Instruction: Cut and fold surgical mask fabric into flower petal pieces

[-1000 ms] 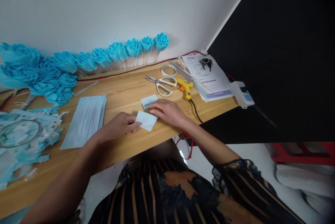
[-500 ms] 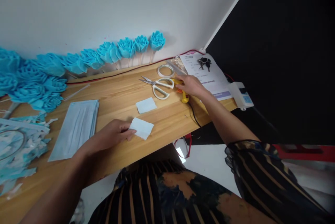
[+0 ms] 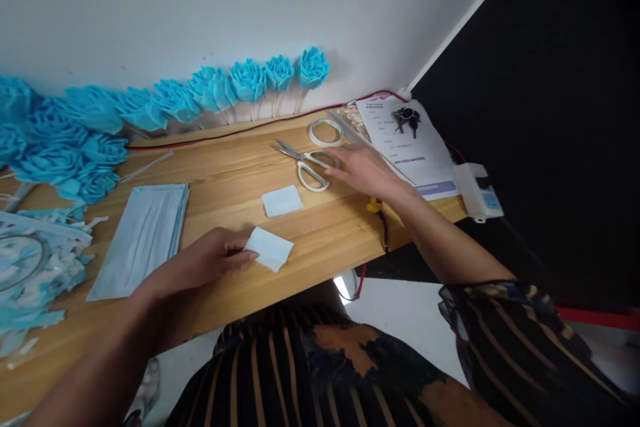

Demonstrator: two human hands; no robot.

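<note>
Right hand [image 3: 357, 167] has shifted since half a second ago, off the yellow glue gun [image 3: 374, 205] and over to the scissors [image 3: 300, 158]. Head view: right thumb and forefinger apart at the white handles; can't tell if they grip. Glue gun mostly hidden under the right wrist, only its butt and cord showing. Left hand [image 3: 220, 254]: thumb and fingers pinched on the left edge of a pale blue square [image 3: 273, 249]. Second square [image 3: 283, 201] flat on table [image 3: 220, 167], just beyond it. Mask stack [image 3: 143, 237] left of the squares; tape roll [image 3: 325, 143] behind scissors.
</note>
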